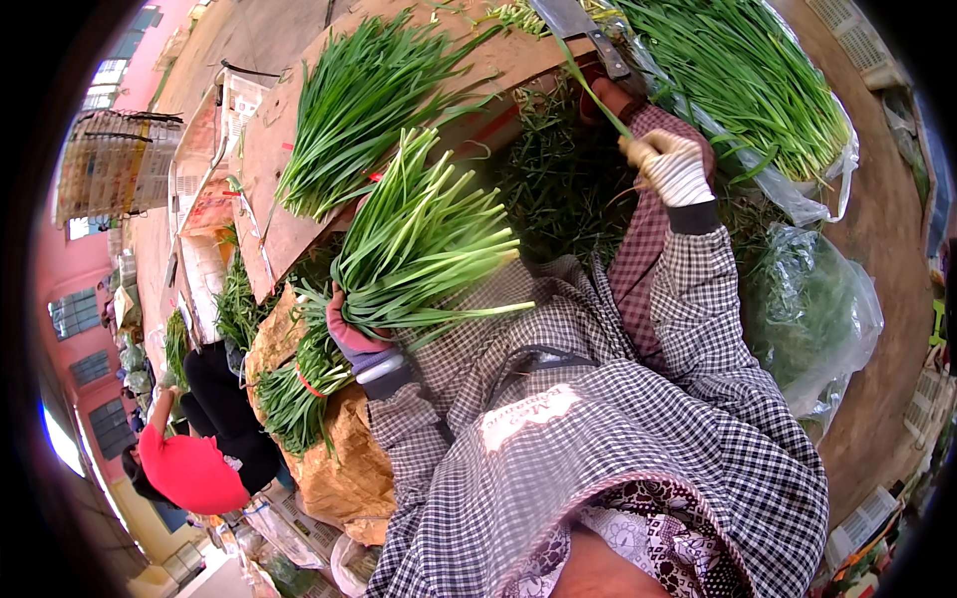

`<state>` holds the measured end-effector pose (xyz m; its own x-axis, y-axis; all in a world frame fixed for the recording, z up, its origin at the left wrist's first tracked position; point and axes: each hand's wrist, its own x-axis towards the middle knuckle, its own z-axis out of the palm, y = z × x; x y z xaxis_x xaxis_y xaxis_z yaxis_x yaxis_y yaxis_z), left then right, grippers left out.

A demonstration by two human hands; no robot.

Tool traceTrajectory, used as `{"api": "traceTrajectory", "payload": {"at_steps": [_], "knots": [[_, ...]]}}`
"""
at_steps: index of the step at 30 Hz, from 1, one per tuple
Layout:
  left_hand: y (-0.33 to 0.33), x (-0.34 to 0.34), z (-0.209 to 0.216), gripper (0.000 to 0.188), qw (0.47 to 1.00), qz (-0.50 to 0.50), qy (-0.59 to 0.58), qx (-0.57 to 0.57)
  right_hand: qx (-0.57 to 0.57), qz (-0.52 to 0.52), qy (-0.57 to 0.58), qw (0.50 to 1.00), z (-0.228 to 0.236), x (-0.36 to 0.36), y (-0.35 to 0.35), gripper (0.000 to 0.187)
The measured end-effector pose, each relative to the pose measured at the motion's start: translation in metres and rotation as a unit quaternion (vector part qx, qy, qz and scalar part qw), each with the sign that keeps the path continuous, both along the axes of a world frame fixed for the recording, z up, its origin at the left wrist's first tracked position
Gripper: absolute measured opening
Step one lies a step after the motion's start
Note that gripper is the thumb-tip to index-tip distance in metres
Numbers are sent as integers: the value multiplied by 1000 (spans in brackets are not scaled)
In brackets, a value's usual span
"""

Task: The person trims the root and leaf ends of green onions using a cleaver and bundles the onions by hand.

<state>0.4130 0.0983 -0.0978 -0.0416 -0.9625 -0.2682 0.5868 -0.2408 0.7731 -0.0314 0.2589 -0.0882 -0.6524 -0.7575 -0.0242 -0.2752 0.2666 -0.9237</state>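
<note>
Fingers of the left hand (355,337) curl closed round a green bundle (424,249), stems fanning right. At upper right, the farther right hand (672,169) pinches a stalk (598,98) slanting up-left.

Green bunch (424,244) — pale ends fanned right; single stalk (597,97) — slanted.

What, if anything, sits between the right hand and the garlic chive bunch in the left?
Nothing visible: the gap from the right hand to the garlic chive bunch looks open. The trimmings appear lower down; the held green stalk angles toward the knife.
</note>
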Motion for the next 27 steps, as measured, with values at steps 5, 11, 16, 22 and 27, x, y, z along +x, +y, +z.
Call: {"api": "traceTrajectory", "payload": {"at_steps": [5,11,16,22,27], "knots": [[1,5,7,39,999,-12,25,16,59,270,-143,950,16,97,-21,30],[3,-13,18,41,1000,8,25,11,-78,245,-438,861,-28,161,-63,19],[8,-22,31,39,999,20,26,35,-2,116,-135,984,-19,94,-36,19],[9,-26,34,39,998,-51,-18,-13,-18,5,-192,981,-14,36,0,17],[22,-33,62,35,993,-101,-66,-11,-24,45,-227,973,14,52,1,20]]}}
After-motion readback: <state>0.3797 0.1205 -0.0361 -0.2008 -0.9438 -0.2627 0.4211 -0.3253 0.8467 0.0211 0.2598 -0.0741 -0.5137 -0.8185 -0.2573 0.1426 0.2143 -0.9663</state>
